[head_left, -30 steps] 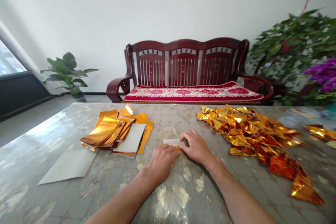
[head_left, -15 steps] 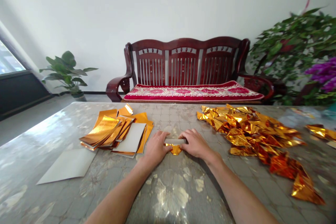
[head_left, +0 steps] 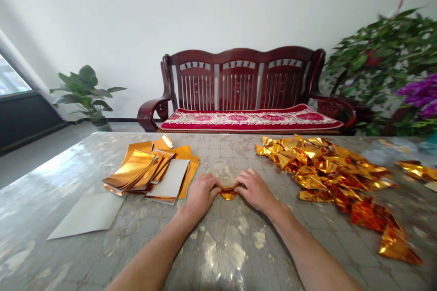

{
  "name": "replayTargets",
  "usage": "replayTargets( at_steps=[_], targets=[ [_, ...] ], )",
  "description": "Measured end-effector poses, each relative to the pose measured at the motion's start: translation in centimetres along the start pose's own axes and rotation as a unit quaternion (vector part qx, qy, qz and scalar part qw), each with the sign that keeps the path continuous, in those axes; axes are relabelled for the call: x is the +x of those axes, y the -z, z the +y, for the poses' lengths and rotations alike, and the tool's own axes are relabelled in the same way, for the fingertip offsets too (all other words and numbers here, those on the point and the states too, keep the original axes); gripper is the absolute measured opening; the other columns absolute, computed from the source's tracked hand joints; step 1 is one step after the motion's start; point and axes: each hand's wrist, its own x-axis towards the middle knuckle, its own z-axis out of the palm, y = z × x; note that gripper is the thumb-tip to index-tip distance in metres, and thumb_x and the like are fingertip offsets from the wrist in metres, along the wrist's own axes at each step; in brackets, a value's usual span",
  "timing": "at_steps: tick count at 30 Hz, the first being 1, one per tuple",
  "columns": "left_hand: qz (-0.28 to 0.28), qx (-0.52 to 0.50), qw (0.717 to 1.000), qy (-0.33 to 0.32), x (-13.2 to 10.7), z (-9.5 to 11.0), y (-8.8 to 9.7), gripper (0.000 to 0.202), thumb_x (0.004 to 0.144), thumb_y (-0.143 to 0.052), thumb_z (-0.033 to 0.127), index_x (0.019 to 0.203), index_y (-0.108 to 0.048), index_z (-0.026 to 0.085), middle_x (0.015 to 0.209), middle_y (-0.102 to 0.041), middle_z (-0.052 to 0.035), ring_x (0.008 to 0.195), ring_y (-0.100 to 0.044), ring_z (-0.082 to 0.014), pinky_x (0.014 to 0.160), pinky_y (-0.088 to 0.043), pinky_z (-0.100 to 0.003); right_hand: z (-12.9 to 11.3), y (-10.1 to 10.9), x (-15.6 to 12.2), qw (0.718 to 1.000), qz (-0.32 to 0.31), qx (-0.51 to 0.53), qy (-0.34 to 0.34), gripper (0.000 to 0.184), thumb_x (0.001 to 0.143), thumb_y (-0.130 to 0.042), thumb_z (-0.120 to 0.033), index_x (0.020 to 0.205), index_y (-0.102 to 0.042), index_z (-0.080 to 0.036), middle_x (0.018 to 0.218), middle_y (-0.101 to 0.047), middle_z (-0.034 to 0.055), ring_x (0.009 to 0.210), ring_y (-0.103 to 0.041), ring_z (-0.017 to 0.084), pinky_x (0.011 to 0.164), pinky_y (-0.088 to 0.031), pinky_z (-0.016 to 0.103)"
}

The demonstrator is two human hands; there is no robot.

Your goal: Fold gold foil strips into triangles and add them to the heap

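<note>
A small piece of gold foil paper lies on the marble-patterned table between my two hands. My left hand pinches its left end with curled fingers. Its right end is pinched by my right hand, fingers closed on the fold. Only a small gold part of the paper shows between the fingertips. To the left lies a stack of flat gold foil sheets, some with the white side up.
A heap of folded gold foil pieces spreads over the right of the table, with strays at the far right. A single white sheet lies front left. Behind the table stand a red wooden bench and potted plants.
My left hand moved up from below the paper to its left end. The white strip that showed between my hands is now folded away, leaving only gold visible.
</note>
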Motion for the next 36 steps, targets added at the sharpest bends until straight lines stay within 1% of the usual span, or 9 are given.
replayTargets(
  at_steps=[7, 11, 13, 15, 19, 25, 30, 33, 36],
  targets=[
    [-0.02, 0.108, 0.992, -0.068, -0.9, 0.9, 0.4, 0.024, 0.096, -0.054, 0.033, 0.081, -0.069, 0.021, 0.087, -0.066, -0.0041, 0.087, -0.058, -0.0199, 0.079, -0.042, -0.03, -0.3, 0.8, -0.9, 0.997, 0.001, -0.024, 0.067, 0.012, 0.091, -0.065, -0.027, 0.083, -0.074, -0.024, 0.084, -0.064, 0.0019, 0.091, -0.051, 0.019, 0.083, -0.038, 0.032],
    [-0.017, 0.128, 0.991, -0.026, -0.7, 1.7, 0.4, 0.025, 0.094, -0.056, 0.034, 0.077, -0.067, 0.02, 0.086, -0.066, -0.0048, 0.087, -0.059, -0.0215, 0.078, -0.042, -0.032, -0.6, 0.4, -0.9, 0.999, 0.009, -0.028, 0.024, 0.016, 0.089, -0.065, -0.027, 0.074, -0.069, -0.022, 0.082, -0.064, 0.0019, 0.088, -0.051, 0.019, 0.079, -0.039, 0.03],
    [-0.019, 0.108, 0.994, 0.008, -0.5, 1.9, 0.2, 0.015, 0.09, -0.063, 0.031, 0.08, -0.066, 0.02, 0.088, -0.066, -0.0039, 0.089, -0.06, -0.0216, 0.076, -0.042, -0.03, -0.6, 0.2, -0.7, 1.0, 0.01, -0.025, -0.007, 0.006, 0.085, -0.07, -0.026, 0.082, -0.068, -0.021, 0.085, -0.064, 0.0015, 0.088, -0.052, 0.019, 0.078, -0.038, 0.03],
    [-0.029, 0.078, 0.996, 0.037, -0.2, 1.8, 0.2, 0.009, 0.086, -0.067, 0.029, 0.087, -0.066, 0.02, 0.092, -0.066, -0.0034, 0.091, -0.061, -0.0213, 0.075, -0.041, -0.029, -0.6, 0.1, -0.5, 0.999, 0.006, -0.025, -0.03, 0.012, 0.082, -0.073, -0.026, 0.092, -0.067, -0.022, 0.09, -0.066, 0.0012, 0.089, -0.052, 0.019, 0.078, -0.038, 0.03],
    [-0.073, 0.027, 0.995, 0.067, 0.5, 1.3, 0.3, 0.027, 0.083, -0.069, 0.033, 0.106, -0.063, 0.021, 0.093, -0.066, -0.0026, 0.087, -0.062, -0.0194, 0.072, -0.04, -0.026, -0.6, 0.5, -0.4, 0.998, -0.026, -0.033, -0.038, 0.013, 0.08, -0.075, -0.026, 0.089, -0.066, -0.023, 0.091, -0.065, 0.0012, 0.091, -0.052, 0.019, 0.078, -0.036, 0.029],
    [-0.143, 0.028, 0.987, 0.066, 0.8, 1.2, 0.7, 0.016, 0.077, -0.071, 0.035, 0.082, -0.065, 0.021, 0.076, -0.063, 0.0007, 0.073, -0.057, -0.0176, 0.06, -0.029, -0.025, -0.7, 1.2, -0.5, 0.998, -0.048, -0.005, -0.03, 0.011, 0.077, -0.074, -0.021, 0.082, -0.065, -0.022, 0.092, -0.063, 0.001, 0.092, -0.051, 0.018, 0.077, -0.035, 0.027],
    [-0.102, -0.008, 0.994, 0.029, 0.3, 1.2, 0.2, 0.011, 0.078, -0.066, 0.027, 0.074, -0.06, 0.019, 0.074, -0.061, 0.0008, 0.074, -0.054, -0.0158, 0.06, -0.027, -0.024, -0.4, 1.2, -0.5, 0.996, -0.062, 0.036, -0.049, 0.016, 0.075, -0.074, -0.02, 0.09, -0.069, -0.024, 0.081, -0.066, -0.0014, 0.085, -0.053, 0.017, 0.071, -0.035, 0.026],
    [-0.079, -0.058, 0.995, 0.015, 0.1, 1.2, -0.1, 0.008, 0.08, -0.061, 0.021, 0.074, -0.057, 0.019, 0.072, -0.058, 0.0021, 0.068, -0.051, -0.0135, 0.059, -0.027, -0.023, -0.4, 1.5, -0.5, 0.995, -0.061, 0.057, -0.047, 0.004, 0.077, -0.072, -0.02, 0.079, -0.072, -0.024, 0.078, -0.067, -0.0011, 0.084, -0.055, 0.017, 0.072, -0.036, 0.026],
    [-0.058, -0.109, 0.992, -0.002, 0.0, 1.6, -0.3, 0.003, 0.081, -0.059, 0.017, 0.08, -0.057, 0.019, 0.071, -0.058, 0.0035, 0.066, -0.051, -0.0124, 0.059, -0.029, -0.022, -0.8, 2.1, -0.4, 0.998, -0.026, 0.053, -0.039, 0.009, 0.076, -0.071, -0.016, 0.071, -0.071, -0.023, 0.075, -0.067, -0.0005, 0.081, -0.055, 0.016, 0.071, -0.037, 0.025]
  ],
)
